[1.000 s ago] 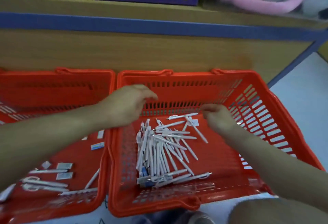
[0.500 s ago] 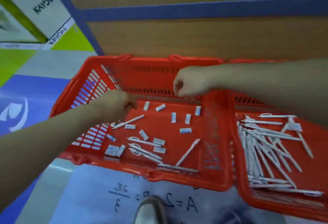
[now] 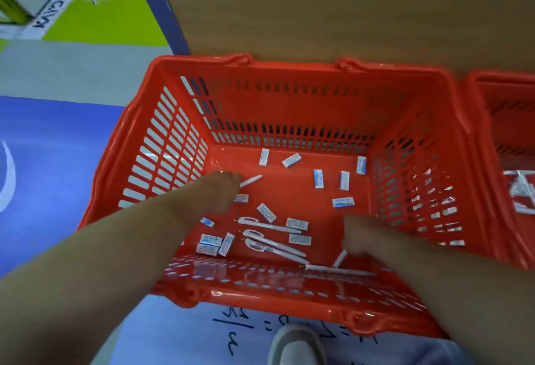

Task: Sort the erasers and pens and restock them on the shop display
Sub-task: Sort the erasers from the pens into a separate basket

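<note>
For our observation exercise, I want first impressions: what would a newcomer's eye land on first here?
The bright red basket fills the middle of the view, with small wrapped erasers and white pens scattered across its floor. Both hands reach in: the left hand at a pen near the left wall, the right hand at another by the near wall.

one head-worn wide-angle camera looks steeply down into the red basket (image 3: 289, 301) from above its near rim, close enough that the basket fills most of the frame. both forearms (image 3: 101, 263) enter from the lower edge, with the left hand (image 3: 220, 191) and right hand (image 3: 359, 237) inside the basket. a shoe (image 3: 295, 347) shows just below the near rim, a wooden shelf front (image 3: 318, 17) beyond the far rim, a second basket (image 3: 498, 98) cut off to its right.
</note>
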`<state>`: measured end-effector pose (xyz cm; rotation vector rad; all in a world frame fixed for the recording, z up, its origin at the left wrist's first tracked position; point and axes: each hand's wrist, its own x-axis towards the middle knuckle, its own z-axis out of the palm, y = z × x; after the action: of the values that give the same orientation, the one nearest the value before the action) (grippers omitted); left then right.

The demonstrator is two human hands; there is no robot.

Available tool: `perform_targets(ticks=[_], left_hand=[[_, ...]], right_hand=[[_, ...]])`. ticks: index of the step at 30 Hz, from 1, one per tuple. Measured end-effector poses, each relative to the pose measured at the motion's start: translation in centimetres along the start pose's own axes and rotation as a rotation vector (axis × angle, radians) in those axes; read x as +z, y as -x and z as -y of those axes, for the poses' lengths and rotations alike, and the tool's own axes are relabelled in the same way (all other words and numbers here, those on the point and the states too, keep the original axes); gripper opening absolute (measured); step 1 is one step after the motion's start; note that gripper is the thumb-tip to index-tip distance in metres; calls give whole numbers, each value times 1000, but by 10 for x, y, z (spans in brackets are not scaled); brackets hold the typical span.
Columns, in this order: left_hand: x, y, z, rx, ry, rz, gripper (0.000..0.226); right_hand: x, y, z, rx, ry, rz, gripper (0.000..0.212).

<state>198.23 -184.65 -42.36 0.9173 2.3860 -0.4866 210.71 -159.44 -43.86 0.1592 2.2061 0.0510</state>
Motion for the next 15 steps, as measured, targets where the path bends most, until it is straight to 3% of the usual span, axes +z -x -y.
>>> perform_targets(ticks=[4, 9, 13, 15], left_hand=[[14, -6, 4, -27, 49, -27, 46], [12, -14, 14, -23, 130, 24, 40], [-17, -12, 11, -59, 605, 25, 20], [-43, -6, 0, -36, 889, -13, 16]], right_hand=[[2, -10, -4, 97, -218, -187, 27], [-5, -9, -1, 93, -345, -249, 15], [-38, -4, 10, -23, -751, -286, 19], [-66, 5, 10, -98, -778, -350, 9]])
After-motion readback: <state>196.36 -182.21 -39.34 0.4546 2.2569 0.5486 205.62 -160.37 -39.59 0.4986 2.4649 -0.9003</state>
